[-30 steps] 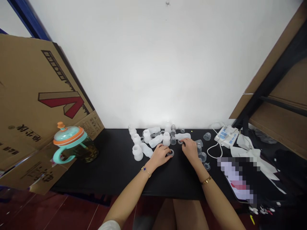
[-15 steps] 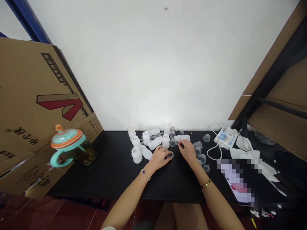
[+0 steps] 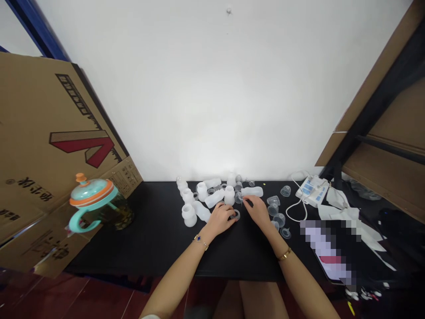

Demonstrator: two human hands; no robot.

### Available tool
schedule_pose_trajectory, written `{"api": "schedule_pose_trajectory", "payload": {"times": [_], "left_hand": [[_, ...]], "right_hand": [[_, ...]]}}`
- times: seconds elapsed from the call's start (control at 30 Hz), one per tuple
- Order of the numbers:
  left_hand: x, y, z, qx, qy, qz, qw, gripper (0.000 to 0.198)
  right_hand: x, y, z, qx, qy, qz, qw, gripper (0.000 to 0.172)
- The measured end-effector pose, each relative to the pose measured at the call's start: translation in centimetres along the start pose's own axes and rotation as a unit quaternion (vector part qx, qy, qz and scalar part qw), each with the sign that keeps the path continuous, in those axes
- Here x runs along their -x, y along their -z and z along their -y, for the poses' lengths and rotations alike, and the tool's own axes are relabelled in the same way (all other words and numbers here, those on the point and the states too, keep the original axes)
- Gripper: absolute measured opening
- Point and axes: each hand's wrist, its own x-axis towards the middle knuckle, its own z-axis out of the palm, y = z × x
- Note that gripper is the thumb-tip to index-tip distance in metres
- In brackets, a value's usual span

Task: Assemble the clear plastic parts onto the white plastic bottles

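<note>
My left hand [image 3: 220, 219] rests low over the table, its fingers closed on a translucent screw ring [image 3: 236, 215]. Just to the right, my right hand [image 3: 258, 212] has thumb and forefinger pinched on a small clear piece [image 3: 241, 199], too small to name for sure. Behind both hands stand and lie several milky white bottles, among them an upright bottle [image 3: 229, 195] and a lying bottle [image 3: 252, 191]. Clear dome caps [image 3: 279, 219] lie right of my right hand, near a flat clear piece [image 3: 285, 233].
A lidded jug [image 3: 96, 204] with a turquoise handle stands left beside a cardboard box [image 3: 40, 155]. On the right are a white power strip [image 3: 312, 190] with a cable, torn white paper [image 3: 338, 213] and a blurred-out tablet [image 3: 327, 252]. A white wall [image 3: 212, 97] closes the back.
My right hand has shifted slightly left, carrying the small clear piece toward the ring. My left hand keeps its place on the ring.
</note>
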Motion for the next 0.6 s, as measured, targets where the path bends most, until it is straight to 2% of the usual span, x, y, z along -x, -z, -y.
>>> {"api": "schedule_pose_trajectory", "payload": {"times": [0.2,0.4,0.6], "left_hand": [[0.03,-0.09,0.04,-0.003,-0.004,-0.003,1.0,0.01],[0.06,-0.08,0.04,0.002,-0.008,-0.009,1.0,0.009],[0.0,-0.05,0.01,0.038,-0.004,-0.026,0.999,0.008]], "right_hand": [[-0.04,-0.15,0.23,-0.074,-0.032,0.014,0.997,0.025],[-0.02,-0.2,0.35,-0.103,-0.046,0.027,0.993,0.026],[-0.02,-0.37,0.18,-0.151,-0.068,0.021,0.986,0.026]]}}
